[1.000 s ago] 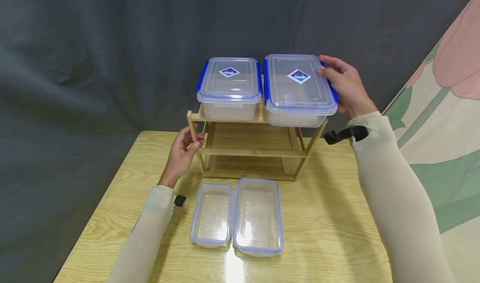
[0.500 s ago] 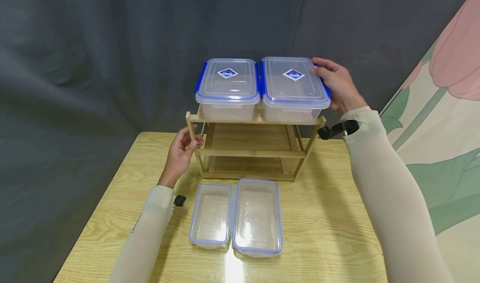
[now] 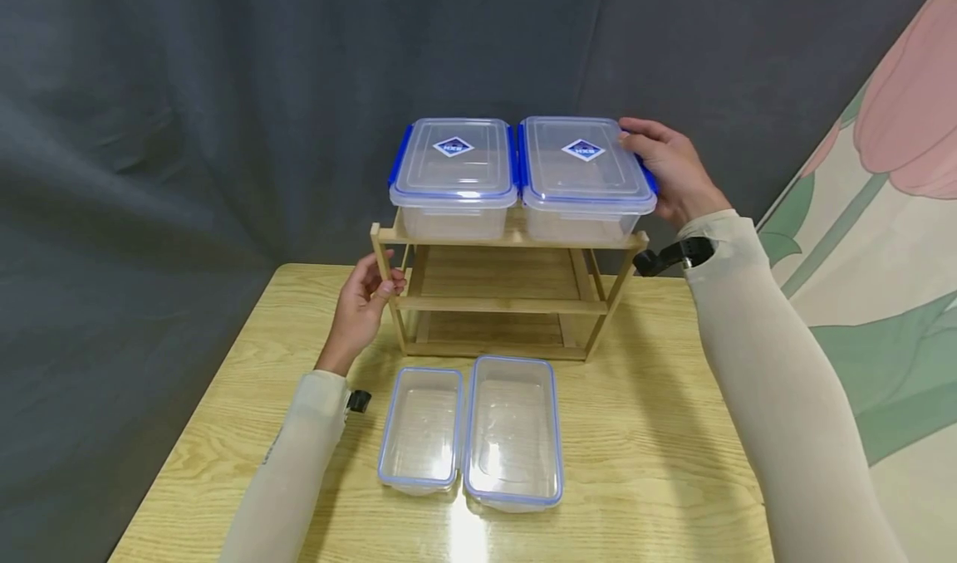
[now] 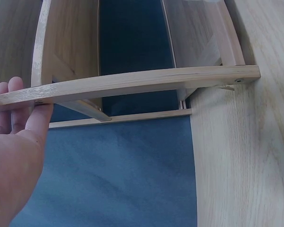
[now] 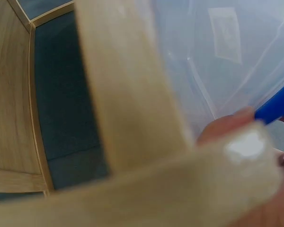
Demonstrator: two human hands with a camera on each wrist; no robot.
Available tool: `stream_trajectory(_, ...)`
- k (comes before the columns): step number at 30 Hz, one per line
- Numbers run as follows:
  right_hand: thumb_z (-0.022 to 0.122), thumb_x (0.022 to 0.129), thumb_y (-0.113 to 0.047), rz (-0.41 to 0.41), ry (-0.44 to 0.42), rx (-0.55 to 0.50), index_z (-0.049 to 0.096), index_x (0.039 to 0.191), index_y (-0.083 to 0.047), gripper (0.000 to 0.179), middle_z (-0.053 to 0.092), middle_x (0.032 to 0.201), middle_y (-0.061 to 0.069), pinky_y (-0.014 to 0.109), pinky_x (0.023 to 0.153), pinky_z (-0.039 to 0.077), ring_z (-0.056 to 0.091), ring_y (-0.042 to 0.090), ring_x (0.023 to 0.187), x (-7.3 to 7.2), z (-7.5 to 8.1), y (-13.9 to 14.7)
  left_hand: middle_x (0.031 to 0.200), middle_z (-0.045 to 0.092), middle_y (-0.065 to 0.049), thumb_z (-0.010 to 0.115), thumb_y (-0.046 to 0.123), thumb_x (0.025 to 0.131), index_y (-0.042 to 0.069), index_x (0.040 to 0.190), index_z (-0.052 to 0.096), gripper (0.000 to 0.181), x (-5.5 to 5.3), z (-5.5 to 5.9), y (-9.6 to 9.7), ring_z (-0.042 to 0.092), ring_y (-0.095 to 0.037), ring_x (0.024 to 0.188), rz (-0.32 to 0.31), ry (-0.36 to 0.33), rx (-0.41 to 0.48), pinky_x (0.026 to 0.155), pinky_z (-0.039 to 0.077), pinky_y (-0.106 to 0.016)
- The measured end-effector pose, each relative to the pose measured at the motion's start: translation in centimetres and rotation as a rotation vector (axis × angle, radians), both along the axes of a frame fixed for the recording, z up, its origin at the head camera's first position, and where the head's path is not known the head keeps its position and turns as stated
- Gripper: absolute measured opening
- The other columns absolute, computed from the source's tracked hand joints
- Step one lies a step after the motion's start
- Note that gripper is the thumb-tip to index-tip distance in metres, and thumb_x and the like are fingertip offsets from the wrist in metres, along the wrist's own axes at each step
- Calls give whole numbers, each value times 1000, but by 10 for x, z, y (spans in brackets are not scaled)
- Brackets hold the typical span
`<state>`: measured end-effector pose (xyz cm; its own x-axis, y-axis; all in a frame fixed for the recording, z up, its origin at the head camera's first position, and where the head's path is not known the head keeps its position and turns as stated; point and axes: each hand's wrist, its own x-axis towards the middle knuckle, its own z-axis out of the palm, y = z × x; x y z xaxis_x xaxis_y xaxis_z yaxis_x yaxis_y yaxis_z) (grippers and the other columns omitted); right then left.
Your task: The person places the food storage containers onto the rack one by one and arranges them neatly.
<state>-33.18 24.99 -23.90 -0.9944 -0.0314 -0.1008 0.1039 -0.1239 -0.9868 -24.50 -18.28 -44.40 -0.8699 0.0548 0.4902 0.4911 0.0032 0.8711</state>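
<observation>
A dark grey curtain (image 3: 299,90) hangs behind a wood-grain table (image 3: 658,430), with a flower-patterned panel (image 3: 897,297) at the right. Both arms, in cream sleeves (image 3: 770,364), reach forward; the right one is raised higher. The left hand (image 3: 355,318) is at the wooden three-tier rack (image 3: 508,304), its thumb in front of the left front post and its fingers curled round behind it. The right hand (image 3: 676,168) is above the rack's right end, thumb over the lid's edge and the other fingers down the side, gripping the right lidded container (image 3: 586,181).

That container sits on the top tier, its blue side clip along the right hand's palm. The left lidded container (image 3: 453,173) stands just beside it, blue clips almost meeting. On the table in front of the rack lie a smaller clear container (image 3: 421,430) and a larger clear container (image 3: 513,430), side by side, both with pale blue rims. In the right wrist view, the rack's top corner blocks much of the right hand, so its lower fingers are partly hidden.
</observation>
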Motion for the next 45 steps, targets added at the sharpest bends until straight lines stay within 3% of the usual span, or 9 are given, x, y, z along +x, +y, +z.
stream_trajectory(3,77,98,-31,8,-2,22,58,151,-26,57,51,153,0,29,69,66,69,16,104,1,1,1,117,63,-25,51,-6,107,-2,149,49,42,0,0,0,67,-12,105,1,2,-5,94,60,-21)
stream_trajectory(8,77,98,-35,20,-1,68,57,152,-29,58,51,153,1,30,70,66,70,16,103,3,2,3,119,61,-31,50,-6,107,-1,150,49,43,-1,0,1,66,-15,106,-6,-5,-4,95,59,-21)
stream_trajectory(15,81,95,-35,28,6,71,53,155,-30,66,54,146,0,31,71,66,73,17,98,7,2,7,122,60,-32,49,-5,108,2,151,48,43,-2,1,2,65,-17,107,-12,-20,-11,95,58,-21)
stream_trajectory(25,83,93,-29,29,39,29,48,158,-26,74,63,122,6,27,60,63,73,16,73,16,-1,11,122,59,-33,49,-4,109,3,152,48,44,-4,0,4,65,-17,107,-12,-19,-22,94,59,-24)
stream_trajectory(30,84,92,-28,28,52,21,48,158,-25,76,62,125,6,27,61,63,74,17,73,19,-1,12,121,61,-30,49,-4,108,3,151,49,43,-5,1,5,65,-17,107,-10,-16,-22,94,59,-21)
stream_trajectory(39,86,90,-20,43,91,-49,47,158,-20,78,71,113,7,29,64,65,76,19,75,28,-4,14,122,59,-33,48,-3,109,3,151,49,42,-7,0,4,65,-16,108,-13,-9,-27,96,58,-20)
stream_trajectory(45,86,90,-19,46,99,-50,47,158,-21,78,64,124,8,28,72,66,76,20,87,33,-6,16,121,59,-34,48,-5,109,1,151,48,42,-8,-1,4,65,-15,108,-18,-2,-15,96,58,-20)
